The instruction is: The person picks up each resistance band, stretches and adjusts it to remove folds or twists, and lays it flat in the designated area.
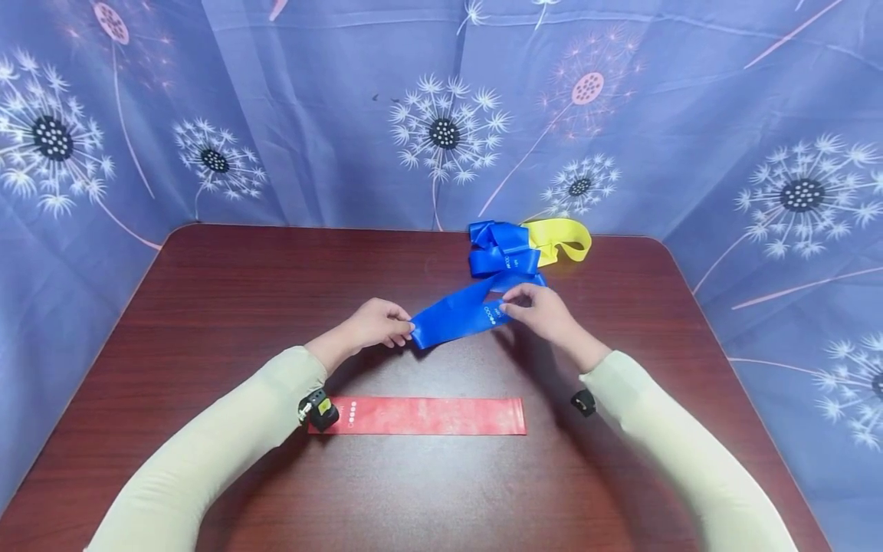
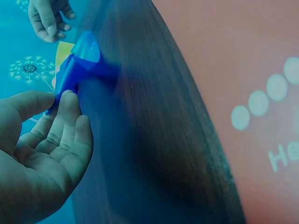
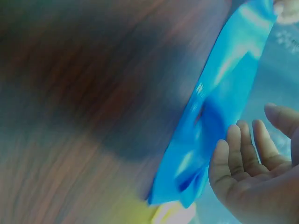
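Observation:
A blue resistance band (image 1: 451,316) stretches slantwise over the table, with white print near its right end. My left hand (image 1: 375,323) pinches its left end between thumb and fingertips, also plain in the left wrist view. My right hand (image 1: 541,310) is at the band's printed right end. In the right wrist view, the right hand (image 3: 254,172) has its fingers loosely extended and its thumb apart, beside the blue band (image 3: 215,107). Nearer to me, a red resistance band (image 1: 434,415) lies flat, its left end partly hidden by the left wrist camera.
Behind the right hand, a crumpled heap of blue band (image 1: 503,249) lies against a yellow band (image 1: 562,234) near the table's back edge. The brown wooden table (image 1: 241,307) is bordered by a blue dandelion-patterned cloth (image 1: 331,115) at the back and sides.

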### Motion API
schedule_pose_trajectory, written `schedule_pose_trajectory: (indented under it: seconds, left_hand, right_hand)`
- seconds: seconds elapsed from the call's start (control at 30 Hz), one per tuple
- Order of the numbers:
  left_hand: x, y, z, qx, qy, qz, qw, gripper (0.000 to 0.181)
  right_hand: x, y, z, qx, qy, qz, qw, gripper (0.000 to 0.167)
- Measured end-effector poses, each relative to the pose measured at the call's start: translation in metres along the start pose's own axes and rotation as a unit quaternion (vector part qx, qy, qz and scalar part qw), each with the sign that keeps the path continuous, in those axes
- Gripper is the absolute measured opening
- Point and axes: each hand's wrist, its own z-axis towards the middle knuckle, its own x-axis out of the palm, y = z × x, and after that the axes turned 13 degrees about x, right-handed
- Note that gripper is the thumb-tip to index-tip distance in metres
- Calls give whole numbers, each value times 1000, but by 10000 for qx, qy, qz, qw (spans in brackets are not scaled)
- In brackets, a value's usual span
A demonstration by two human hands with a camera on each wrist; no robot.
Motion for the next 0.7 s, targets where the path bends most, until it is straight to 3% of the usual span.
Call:
schedule_pose_trajectory:
  seconds: [0.33, 0.7]
  left_hand:
    - [-4, 4, 1, 80, 94, 396, 9991, 25]
    - [-4, 2, 1, 48, 94, 516, 9986, 25]
  right_hand:
    - [-16, -27, 23, 502, -254, -415, 9976, 31]
    - [-13, -34, 33, 860, -96, -277, 9959, 30]
